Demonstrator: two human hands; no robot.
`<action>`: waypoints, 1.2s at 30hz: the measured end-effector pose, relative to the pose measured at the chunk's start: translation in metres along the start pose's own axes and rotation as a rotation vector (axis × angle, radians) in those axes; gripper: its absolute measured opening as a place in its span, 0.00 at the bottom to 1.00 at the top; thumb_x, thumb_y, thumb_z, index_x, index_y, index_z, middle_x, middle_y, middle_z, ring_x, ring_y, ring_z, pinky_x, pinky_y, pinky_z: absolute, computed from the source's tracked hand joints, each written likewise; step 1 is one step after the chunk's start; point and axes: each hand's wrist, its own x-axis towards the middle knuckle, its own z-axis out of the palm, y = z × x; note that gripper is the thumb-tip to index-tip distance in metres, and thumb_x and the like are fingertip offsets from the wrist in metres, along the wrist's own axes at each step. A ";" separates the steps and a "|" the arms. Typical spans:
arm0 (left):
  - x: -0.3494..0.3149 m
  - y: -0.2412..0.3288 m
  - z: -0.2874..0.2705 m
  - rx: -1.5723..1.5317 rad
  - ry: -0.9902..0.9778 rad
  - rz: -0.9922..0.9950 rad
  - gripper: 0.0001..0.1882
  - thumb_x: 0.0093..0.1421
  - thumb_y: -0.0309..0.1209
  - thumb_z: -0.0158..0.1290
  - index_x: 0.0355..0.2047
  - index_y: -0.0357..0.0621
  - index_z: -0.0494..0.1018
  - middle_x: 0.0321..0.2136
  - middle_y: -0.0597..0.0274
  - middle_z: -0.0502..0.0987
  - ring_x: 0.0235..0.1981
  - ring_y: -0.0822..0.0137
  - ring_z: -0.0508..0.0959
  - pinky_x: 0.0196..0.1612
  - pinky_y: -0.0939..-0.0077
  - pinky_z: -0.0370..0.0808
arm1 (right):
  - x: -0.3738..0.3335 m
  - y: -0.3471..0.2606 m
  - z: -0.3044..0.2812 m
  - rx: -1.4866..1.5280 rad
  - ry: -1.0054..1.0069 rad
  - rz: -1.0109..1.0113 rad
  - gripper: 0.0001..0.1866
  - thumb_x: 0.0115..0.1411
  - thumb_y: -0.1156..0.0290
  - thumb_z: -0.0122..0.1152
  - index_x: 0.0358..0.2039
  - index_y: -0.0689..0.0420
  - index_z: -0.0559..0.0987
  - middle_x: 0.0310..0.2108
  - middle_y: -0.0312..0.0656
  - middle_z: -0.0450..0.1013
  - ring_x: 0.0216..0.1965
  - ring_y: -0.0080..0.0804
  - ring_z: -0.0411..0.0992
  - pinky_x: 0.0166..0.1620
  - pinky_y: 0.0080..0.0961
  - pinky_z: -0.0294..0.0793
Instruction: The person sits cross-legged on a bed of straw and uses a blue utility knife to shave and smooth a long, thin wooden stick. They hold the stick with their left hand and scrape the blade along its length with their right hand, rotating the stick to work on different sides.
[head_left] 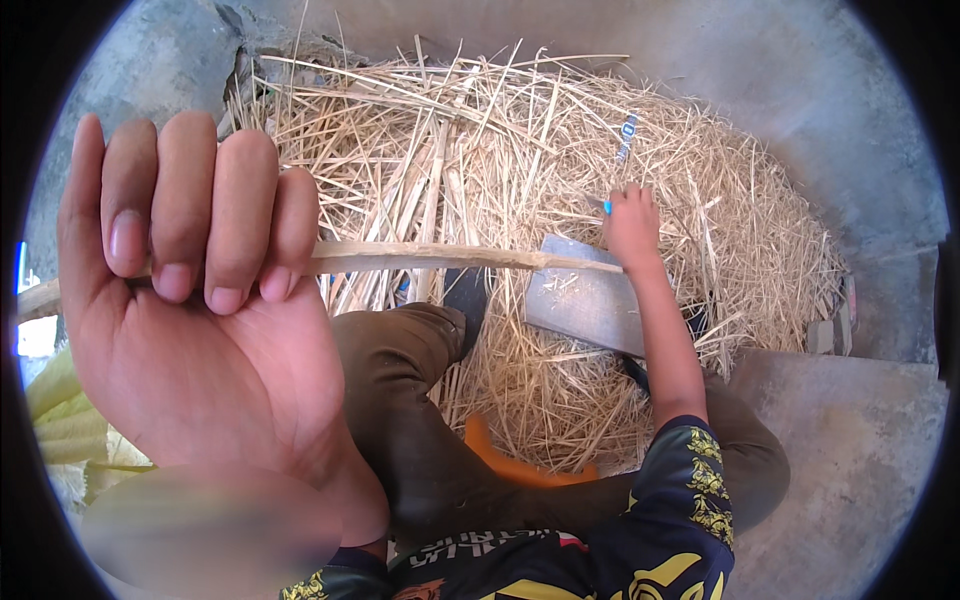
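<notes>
got stick [430, 257] clamped in left hand [205, 235] | running over left edge of board [580, 308] to right wrist [643, 268] | gripping something small and blue [607, 207] in right hand [633, 228] | leaving loads of open room above straw [745, 205]

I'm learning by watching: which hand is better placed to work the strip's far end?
Probably the right hand: it's near that end of the strip, while the left hand grips the strip farther back.

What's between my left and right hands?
In the head view, a pale strip runs from the left hand toward the right hand, over straw-like litter and a gray board.
</notes>
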 end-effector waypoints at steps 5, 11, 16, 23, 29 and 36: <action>0.001 -0.001 0.002 0.019 -0.001 0.024 0.19 0.73 0.31 0.36 0.20 0.50 0.56 0.15 0.71 0.53 0.15 0.76 0.51 0.20 0.79 0.52 | 0.004 0.004 0.043 0.226 -0.433 0.070 0.18 0.57 0.64 0.56 0.39 0.65 0.81 0.42 0.60 0.76 0.46 0.51 0.76 0.51 0.44 0.73; -0.005 0.009 -0.003 0.071 -0.012 0.007 0.11 0.63 0.23 0.39 0.24 0.48 0.56 0.18 0.70 0.54 0.18 0.76 0.53 0.25 0.78 0.54 | 0.038 0.022 0.113 0.234 -0.615 0.077 0.24 0.57 0.57 0.52 0.39 0.66 0.82 0.42 0.61 0.77 0.45 0.54 0.77 0.50 0.41 0.74; -0.005 0.014 -0.005 0.105 0.003 0.008 0.10 0.63 0.23 0.39 0.24 0.47 0.56 0.19 0.69 0.55 0.18 0.76 0.53 0.26 0.79 0.54 | 0.042 0.006 0.100 0.252 -0.772 0.115 0.28 0.56 0.55 0.49 0.45 0.67 0.80 0.50 0.60 0.74 0.51 0.50 0.74 0.54 0.39 0.71; 0.000 0.012 -0.008 0.025 -0.040 -0.032 0.18 0.72 0.29 0.34 0.21 0.49 0.57 0.16 0.70 0.53 0.16 0.76 0.51 0.23 0.79 0.53 | 0.047 0.010 0.078 0.400 -0.955 0.194 0.28 0.56 0.51 0.52 0.47 0.61 0.81 0.53 0.56 0.74 0.53 0.44 0.73 0.54 0.37 0.69; -0.002 0.011 -0.002 0.040 -0.027 -0.046 0.18 0.72 0.30 0.34 0.21 0.49 0.57 0.16 0.70 0.54 0.16 0.76 0.52 0.23 0.80 0.54 | 0.024 0.034 0.125 0.348 -0.724 0.202 0.25 0.53 0.53 0.59 0.42 0.62 0.83 0.47 0.53 0.78 0.49 0.45 0.76 0.52 0.38 0.73; 0.000 0.008 -0.008 -0.005 -0.083 -0.101 0.18 0.72 0.30 0.34 0.21 0.49 0.57 0.16 0.70 0.55 0.17 0.75 0.53 0.24 0.79 0.55 | 0.017 0.005 0.058 0.244 -0.381 0.225 0.22 0.65 0.53 0.49 0.39 0.60 0.81 0.41 0.55 0.78 0.49 0.51 0.74 0.52 0.45 0.72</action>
